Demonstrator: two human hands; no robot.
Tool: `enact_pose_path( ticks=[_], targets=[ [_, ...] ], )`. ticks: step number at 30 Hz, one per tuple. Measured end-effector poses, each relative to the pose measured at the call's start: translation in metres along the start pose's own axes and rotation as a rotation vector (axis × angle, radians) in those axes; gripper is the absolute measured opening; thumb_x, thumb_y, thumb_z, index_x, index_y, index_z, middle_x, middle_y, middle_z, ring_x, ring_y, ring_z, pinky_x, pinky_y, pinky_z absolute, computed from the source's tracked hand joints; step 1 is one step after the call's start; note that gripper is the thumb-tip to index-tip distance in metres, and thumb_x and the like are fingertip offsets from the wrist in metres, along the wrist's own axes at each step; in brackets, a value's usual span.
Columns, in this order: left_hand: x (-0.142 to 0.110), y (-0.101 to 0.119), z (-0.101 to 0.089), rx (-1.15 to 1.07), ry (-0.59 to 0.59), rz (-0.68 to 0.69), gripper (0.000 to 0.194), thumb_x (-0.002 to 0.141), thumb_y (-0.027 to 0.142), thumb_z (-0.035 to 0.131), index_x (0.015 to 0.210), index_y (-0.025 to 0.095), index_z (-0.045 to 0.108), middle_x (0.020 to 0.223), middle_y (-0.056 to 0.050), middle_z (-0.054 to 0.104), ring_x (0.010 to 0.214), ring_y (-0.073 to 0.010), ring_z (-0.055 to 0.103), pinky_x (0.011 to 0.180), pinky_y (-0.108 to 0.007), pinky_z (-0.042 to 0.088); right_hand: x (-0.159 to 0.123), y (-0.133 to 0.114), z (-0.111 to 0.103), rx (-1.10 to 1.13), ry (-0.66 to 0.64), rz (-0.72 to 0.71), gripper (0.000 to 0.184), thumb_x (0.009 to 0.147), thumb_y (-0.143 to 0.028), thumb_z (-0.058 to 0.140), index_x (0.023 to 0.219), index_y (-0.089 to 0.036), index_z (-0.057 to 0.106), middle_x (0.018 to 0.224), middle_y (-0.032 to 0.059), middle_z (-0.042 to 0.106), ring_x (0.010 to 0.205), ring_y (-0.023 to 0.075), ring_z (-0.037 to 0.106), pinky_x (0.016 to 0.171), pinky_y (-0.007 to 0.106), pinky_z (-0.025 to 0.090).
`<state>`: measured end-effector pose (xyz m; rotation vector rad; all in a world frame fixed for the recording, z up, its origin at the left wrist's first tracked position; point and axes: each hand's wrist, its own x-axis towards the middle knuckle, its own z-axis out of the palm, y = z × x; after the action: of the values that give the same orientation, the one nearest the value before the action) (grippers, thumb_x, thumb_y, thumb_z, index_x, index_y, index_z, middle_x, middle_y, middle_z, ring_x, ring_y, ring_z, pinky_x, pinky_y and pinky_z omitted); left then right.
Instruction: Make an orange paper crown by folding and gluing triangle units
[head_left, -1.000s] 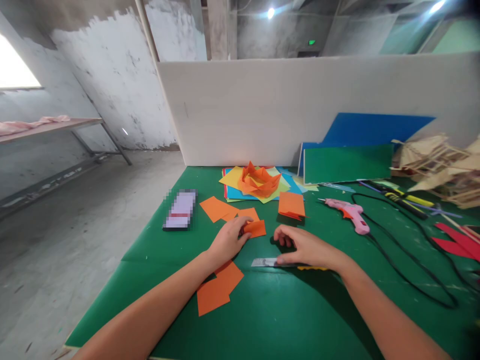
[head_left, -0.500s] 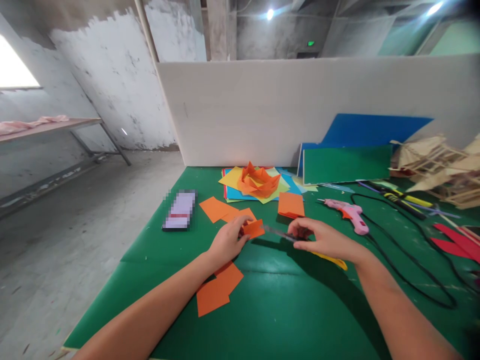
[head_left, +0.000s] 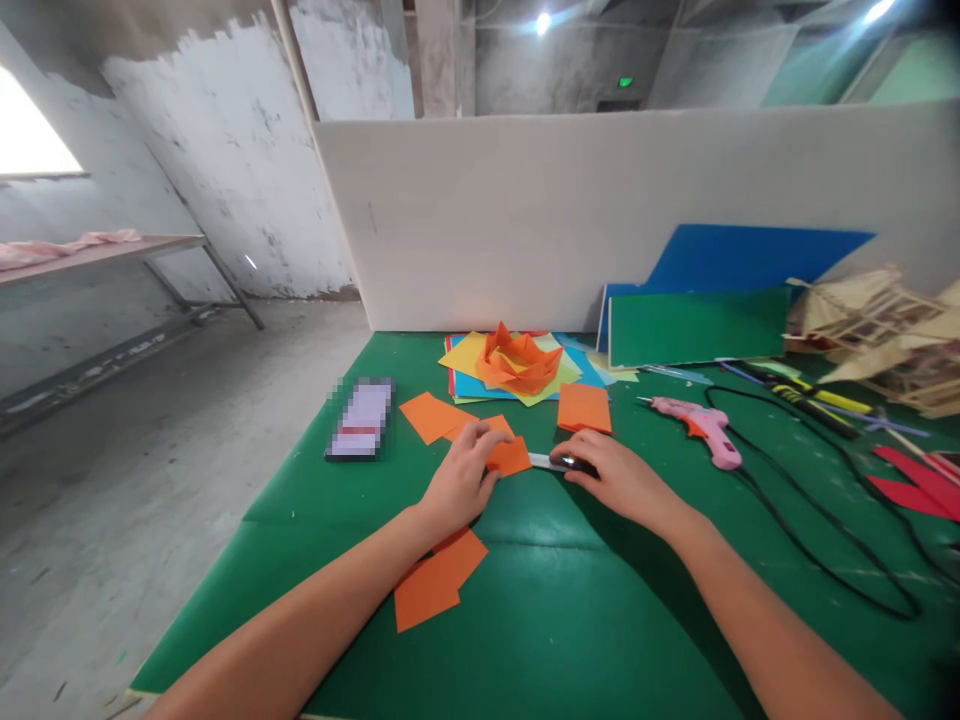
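Note:
My left hand (head_left: 461,472) has its fingers curled on a small piece of orange paper (head_left: 510,457), held low over the table. In my right hand (head_left: 619,470) is a utility knife (head_left: 541,461), its pale blade pointing left at the paper's right edge; most of its handle is hidden in the palm. More orange squares (head_left: 429,418) lie beyond my left hand, and others (head_left: 427,592) lie near that forearm. A folded orange stack (head_left: 584,406) sits just past my right hand.
A folded orange paper ring (head_left: 519,362) rests on coloured sheets (head_left: 463,352) at the back. Left is a phone (head_left: 361,420); right are a pink glue gun (head_left: 697,425) with a black cable, pliers (head_left: 814,403), red strips (head_left: 919,485) and a wooden model ship (head_left: 877,330). Boards stand behind.
My right hand has moved left and lowered, bringing the knife blade to the orange paper's edge. The paper in my left hand lies flatter; the left hand has barely moved.

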<state>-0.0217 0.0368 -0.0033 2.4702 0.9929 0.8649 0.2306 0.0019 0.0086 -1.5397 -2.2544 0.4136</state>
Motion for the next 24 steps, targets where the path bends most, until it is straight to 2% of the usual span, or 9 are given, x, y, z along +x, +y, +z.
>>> enact_pose_path(
  ticks=[4, 8, 15, 24],
  targets=[
    [0.002, 0.000, -0.001, 0.026, -0.110, 0.099, 0.035, 0.083, 0.004, 0.042, 0.109, 0.022, 0.056, 0.126, -0.008, 0.047, 0.116, -0.0224, 0.049, 0.100, -0.039, 0.042, 0.000, 0.004, 0.001, 0.021, -0.054, -0.024, 0.024, 0.086, -0.026, 0.056, 0.108, -0.028, 0.065, 0.098, 0.0050, 0.059, 0.091, 0.0200, 0.056, 0.079, 0.032, 0.044],
    [0.003, -0.004, 0.001, -0.037, -0.192, 0.109, 0.046, 0.078, -0.004, 0.034, 0.111, 0.020, 0.058, 0.121, -0.007, 0.057, 0.110, -0.0179, 0.055, 0.098, -0.034, 0.045, 0.001, 0.007, 0.003, 0.040, -0.052, -0.035, 0.026, 0.088, -0.028, 0.052, 0.110, -0.029, 0.067, 0.099, 0.0062, 0.059, 0.093, 0.0212, 0.056, 0.082, 0.034, 0.044],
    [0.007, -0.012, 0.000, 0.015, -0.228, 0.127, 0.053, 0.072, -0.006, 0.036, 0.112, 0.017, 0.061, 0.120, -0.008, 0.062, 0.113, -0.0204, 0.056, 0.099, -0.039, 0.046, 0.001, 0.014, 0.010, 0.050, -0.040, -0.026, 0.030, 0.088, -0.030, 0.054, 0.114, -0.033, 0.067, 0.101, 0.0062, 0.058, 0.094, 0.0216, 0.054, 0.085, 0.037, 0.045],
    [0.015, -0.019, -0.004, -0.038, -0.250, 0.167, 0.043, 0.079, -0.002, 0.039, 0.106, 0.018, 0.065, 0.117, -0.007, 0.065, 0.109, -0.0189, 0.059, 0.096, -0.036, 0.048, 0.003, 0.016, 0.011, 0.089, -0.050, -0.061, 0.029, 0.087, -0.027, 0.056, 0.112, -0.033, 0.068, 0.098, 0.0057, 0.057, 0.091, 0.0202, 0.055, 0.083, 0.035, 0.045]
  ],
)
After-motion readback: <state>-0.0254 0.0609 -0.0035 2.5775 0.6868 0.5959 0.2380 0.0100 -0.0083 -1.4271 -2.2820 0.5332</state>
